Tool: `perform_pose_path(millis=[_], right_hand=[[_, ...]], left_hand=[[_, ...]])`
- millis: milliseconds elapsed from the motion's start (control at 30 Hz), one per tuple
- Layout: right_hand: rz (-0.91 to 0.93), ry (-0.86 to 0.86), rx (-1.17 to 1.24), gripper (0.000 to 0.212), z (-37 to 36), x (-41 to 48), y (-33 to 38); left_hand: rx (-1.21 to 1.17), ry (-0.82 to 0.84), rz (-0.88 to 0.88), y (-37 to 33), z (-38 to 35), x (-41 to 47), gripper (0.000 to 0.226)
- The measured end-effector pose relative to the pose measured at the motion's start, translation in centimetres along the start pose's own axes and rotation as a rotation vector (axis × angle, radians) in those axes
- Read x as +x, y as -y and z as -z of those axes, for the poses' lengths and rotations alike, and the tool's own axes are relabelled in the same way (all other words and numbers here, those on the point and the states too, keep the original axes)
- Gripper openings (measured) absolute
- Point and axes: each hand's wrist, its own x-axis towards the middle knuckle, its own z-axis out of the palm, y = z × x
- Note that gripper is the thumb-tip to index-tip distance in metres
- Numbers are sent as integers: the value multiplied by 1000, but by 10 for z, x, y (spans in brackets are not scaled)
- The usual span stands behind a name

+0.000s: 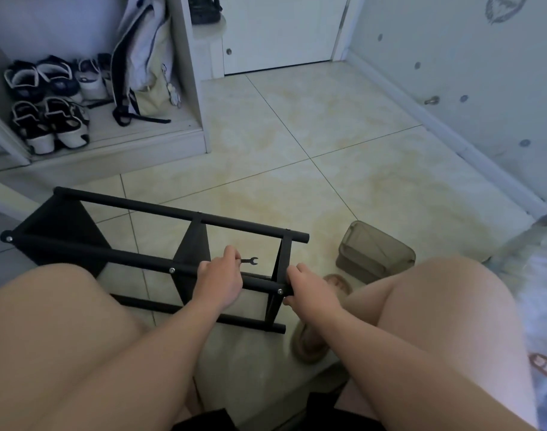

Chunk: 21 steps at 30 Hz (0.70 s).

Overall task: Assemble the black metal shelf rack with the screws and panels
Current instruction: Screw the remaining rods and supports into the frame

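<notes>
Rack point(160, 209) lies on its side on the tile floor point(328, 135), near-left of centre, between the person's bare knees, long tubes running left to right. 3 black panels cross it: one at the left end, a mid panel point(192, 244), and one at the right end, seen edge-on. L hand point(220, 279) sits on the upper near tube point(110, 255), just right of the mid panel, fingers curled round a small wrench point(250, 261); its open-ended head sticks out to the right, clear of the tube. R hand point(309, 290) is wrapped round the same tube's right end, gripping it, w/ a silver screw point(280, 291) just left of the knuckles. 2 more screw heads show on that tube, one at the mid panel, one at the far-left end. Right of the rack, an olive mesh bin point(374, 256) rests on the floor; a tan slipper point(309, 343) is under the R forearm. Far left, shoes point(48, 104) sit on a low white shelf w/ a bag point(144, 57) hanging beside them. White door point(281, 32) at the far end.
</notes>
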Motion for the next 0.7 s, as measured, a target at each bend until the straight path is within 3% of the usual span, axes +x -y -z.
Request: perform_pose_path(millis=[233,333,400,533,633,700], right_hand=[[-40,74,62,29,-24,-16,-5],[-76,162,44,37,-17,-16,-4],[-101,184,10,55,-9,-17,-3],[-76,80,-187,112,6,-22,0],[2,209,-305,146,4,-23,-1],[47,246,-401,154,-6,-23,-1]], left_hand=[[-17,23,64,5,-15,-33,11],[-21,77,95,6,-16,-36,10],[-22,163,130,5,-14,-36,10],[3,302,131,4,-9,-42,14],[20,373,158,1,-8,-45,18],[45,404,165,-1,-8,-44,21]])
